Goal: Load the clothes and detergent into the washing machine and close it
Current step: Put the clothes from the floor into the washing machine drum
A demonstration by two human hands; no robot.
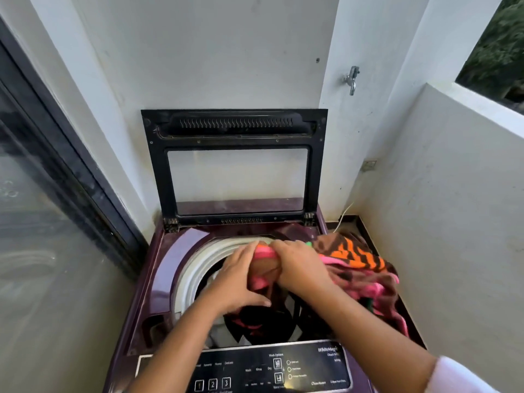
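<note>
- The left hand (238,279) and right hand (300,268) both clutch the bundled clothes (354,256) over the drum opening.
- Much of the bundle drapes over the right edge of the washing machine (161,279). It is best gathered inward before pushing down, clear of the drum rim (195,268).
- The lid (235,129) stands upright, and no detergent is visible.
</note>
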